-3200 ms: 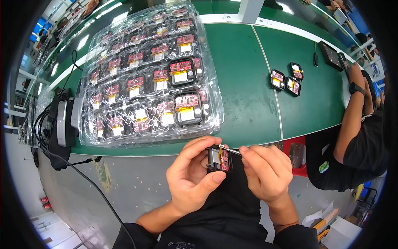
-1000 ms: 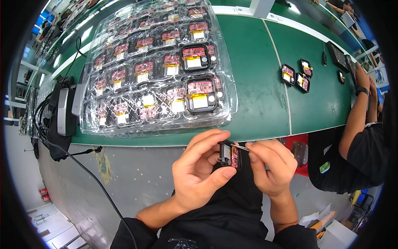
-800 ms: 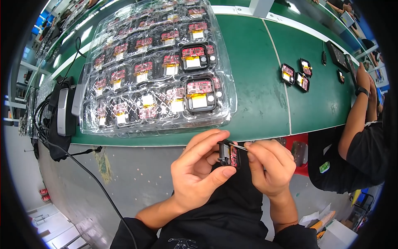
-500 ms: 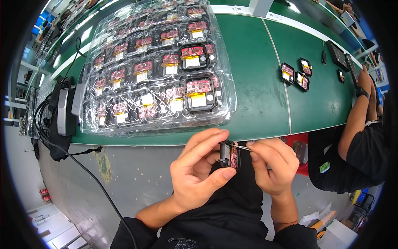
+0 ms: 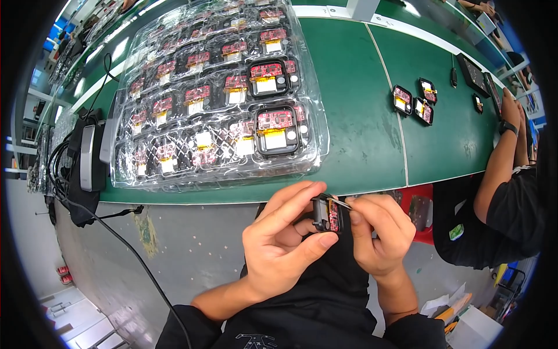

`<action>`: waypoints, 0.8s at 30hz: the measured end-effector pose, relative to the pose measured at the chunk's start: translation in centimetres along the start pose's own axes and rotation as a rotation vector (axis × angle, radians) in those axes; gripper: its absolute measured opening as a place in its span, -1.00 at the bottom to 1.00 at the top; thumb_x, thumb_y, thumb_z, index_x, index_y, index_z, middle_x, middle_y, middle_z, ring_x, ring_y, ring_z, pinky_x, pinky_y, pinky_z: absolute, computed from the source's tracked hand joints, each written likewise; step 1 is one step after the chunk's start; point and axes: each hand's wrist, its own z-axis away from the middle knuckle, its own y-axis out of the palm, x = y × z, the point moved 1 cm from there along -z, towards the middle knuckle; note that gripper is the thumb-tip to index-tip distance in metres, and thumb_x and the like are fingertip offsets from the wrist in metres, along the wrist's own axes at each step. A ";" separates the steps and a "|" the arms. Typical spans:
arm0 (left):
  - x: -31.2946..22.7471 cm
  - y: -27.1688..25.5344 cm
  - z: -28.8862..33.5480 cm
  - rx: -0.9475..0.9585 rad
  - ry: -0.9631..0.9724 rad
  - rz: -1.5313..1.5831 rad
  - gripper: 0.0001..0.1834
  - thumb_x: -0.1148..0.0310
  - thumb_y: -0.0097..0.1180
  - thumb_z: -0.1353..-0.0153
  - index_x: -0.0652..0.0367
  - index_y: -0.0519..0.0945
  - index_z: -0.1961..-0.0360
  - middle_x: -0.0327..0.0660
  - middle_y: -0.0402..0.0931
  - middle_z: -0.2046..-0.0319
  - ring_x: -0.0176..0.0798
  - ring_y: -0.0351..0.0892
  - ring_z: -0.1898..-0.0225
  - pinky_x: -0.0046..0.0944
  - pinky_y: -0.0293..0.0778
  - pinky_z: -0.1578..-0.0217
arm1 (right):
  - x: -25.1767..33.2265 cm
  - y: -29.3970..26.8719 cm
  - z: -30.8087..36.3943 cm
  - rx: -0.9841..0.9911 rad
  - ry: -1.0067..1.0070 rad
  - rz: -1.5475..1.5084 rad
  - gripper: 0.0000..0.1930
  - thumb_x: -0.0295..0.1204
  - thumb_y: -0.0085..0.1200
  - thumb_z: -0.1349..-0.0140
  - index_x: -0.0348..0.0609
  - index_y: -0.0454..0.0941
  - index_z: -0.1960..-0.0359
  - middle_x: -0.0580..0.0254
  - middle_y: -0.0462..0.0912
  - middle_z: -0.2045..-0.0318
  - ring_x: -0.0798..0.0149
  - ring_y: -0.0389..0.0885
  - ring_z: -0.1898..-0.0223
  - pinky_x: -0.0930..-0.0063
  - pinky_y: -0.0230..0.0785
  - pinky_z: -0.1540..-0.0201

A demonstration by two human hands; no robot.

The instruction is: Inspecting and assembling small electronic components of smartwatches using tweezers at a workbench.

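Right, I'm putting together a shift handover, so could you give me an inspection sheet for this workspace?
Surface: green tabletop, glossy.
Workpieces: black-cased unit with a red circuit board, held off the table; rows of red boards in a clear plastic tray.
Clutter: three loose black-framed units grouped right of the tray; a smaller piece farther right.
Hands: left hand grips the unit; right hand pinches a slim metal tool at its upper part.
Cables: black cables bunched at the left, one trailing to the lower edge.
Surroundings: co-worker at right; white box at lower right.
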 end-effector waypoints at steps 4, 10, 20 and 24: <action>0.2 0.4 0.2 -0.051 -0.031 -0.021 -0.33 0.69 0.39 -0.26 0.45 0.48 -0.40 0.01 0.32 -0.40 -0.23 0.51 -0.23 -0.24 0.70 -0.11 | -0.4 0.1 0.1 0.000 -0.002 -0.003 -0.77 -0.70 0.35 -0.09 -0.33 0.74 0.18 0.05 0.75 0.32 0.08 0.76 0.40 0.33 0.61 0.34; 0.7 0.4 -0.1 -0.057 -0.044 -0.045 -0.34 0.65 0.42 -0.25 0.47 0.48 -0.37 0.11 0.38 -0.38 -0.04 0.54 -0.29 -0.15 0.73 -0.11 | -1.5 -0.5 -0.4 0.060 -0.107 0.067 -0.74 -0.72 0.34 -0.06 -0.33 0.73 0.17 0.06 0.73 0.32 0.09 0.73 0.42 0.31 0.58 0.36; 0.8 0.6 -1.9 0.244 0.325 -0.488 -0.37 0.65 0.55 -0.07 0.42 0.59 -0.19 0.22 0.51 -0.23 0.13 0.69 -0.19 -0.05 0.74 -0.12 | -4.2 -3.7 -3.6 -0.183 0.040 0.239 -0.84 -0.65 0.21 -0.28 -0.34 0.68 0.11 0.13 0.64 0.33 0.37 0.45 0.54 0.48 0.28 0.50; 1.0 2.7 -3.8 0.218 0.489 -0.756 -0.57 0.68 0.52 -0.02 0.27 0.72 0.05 0.16 0.53 -0.21 0.09 0.74 -0.12 -0.09 0.74 -0.10 | -7.0 -3.1 -5.9 -0.219 0.067 0.509 -0.75 -0.47 0.32 -0.32 -0.21 0.71 0.00 0.13 0.59 0.19 0.24 0.56 0.52 0.29 0.42 0.42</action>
